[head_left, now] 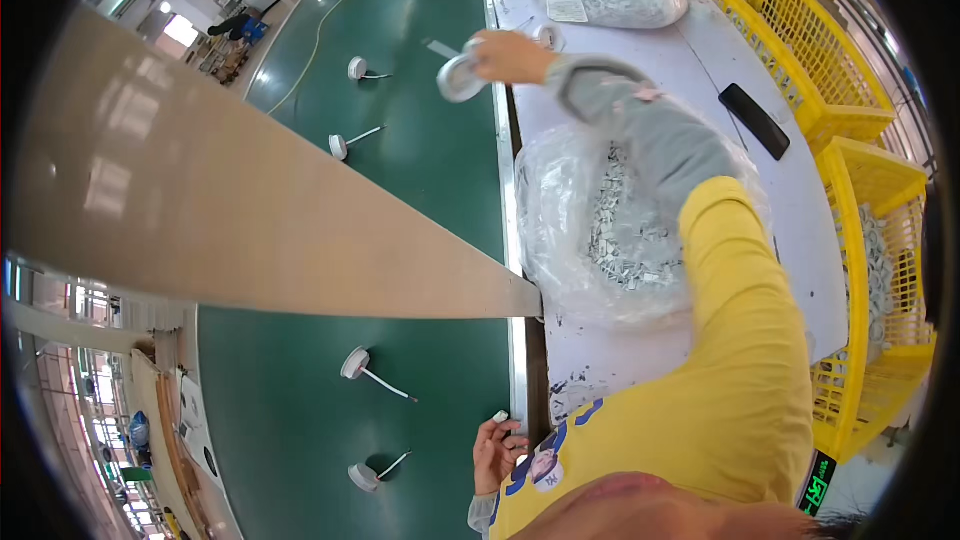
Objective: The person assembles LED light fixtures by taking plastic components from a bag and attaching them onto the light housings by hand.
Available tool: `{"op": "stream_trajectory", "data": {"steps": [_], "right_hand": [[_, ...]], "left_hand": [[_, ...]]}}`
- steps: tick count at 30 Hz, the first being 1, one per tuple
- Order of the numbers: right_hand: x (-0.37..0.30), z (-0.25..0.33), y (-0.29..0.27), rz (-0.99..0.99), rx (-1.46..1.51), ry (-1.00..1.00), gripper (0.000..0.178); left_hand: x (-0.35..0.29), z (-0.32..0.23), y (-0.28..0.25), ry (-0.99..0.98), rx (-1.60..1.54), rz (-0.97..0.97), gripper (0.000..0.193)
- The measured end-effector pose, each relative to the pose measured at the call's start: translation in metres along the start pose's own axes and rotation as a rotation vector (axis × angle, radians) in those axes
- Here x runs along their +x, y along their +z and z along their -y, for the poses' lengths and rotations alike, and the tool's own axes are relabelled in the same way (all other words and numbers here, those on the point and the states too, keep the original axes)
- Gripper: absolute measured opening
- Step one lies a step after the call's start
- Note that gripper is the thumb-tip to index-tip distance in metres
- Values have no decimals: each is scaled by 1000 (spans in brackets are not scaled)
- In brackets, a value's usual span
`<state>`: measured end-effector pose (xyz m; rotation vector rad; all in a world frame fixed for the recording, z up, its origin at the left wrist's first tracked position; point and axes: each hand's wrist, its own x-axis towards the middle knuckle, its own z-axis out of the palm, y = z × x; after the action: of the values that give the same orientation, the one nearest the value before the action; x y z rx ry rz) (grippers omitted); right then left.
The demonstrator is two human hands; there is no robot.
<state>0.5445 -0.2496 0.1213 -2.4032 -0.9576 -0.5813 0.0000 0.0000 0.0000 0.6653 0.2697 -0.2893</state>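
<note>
Over the green belt (430,190), the right hand (510,57) grips a round white cap (460,80), its strip (438,47) pointing away from the left hand (497,452), which pinches a small white piece (501,417).

Hands (510,57) at green belt (430,190), right holding white round part (461,79)
</note>
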Motion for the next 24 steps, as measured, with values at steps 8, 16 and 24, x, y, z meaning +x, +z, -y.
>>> {"op": "stream_trajectory", "data": {"steps": [8,16,24], "right_hand": [[30,78,137,297,21,91,24],[47,7,77,-191,-178,135,56],[-39,-159,24,-78,-254,1027,89]], "left_hand": [[-1,1,-1,60,69,-68,42],[-3,-8,5,48,43,-104,48],[4,-8,-1,-18,40,-91,49]]}}
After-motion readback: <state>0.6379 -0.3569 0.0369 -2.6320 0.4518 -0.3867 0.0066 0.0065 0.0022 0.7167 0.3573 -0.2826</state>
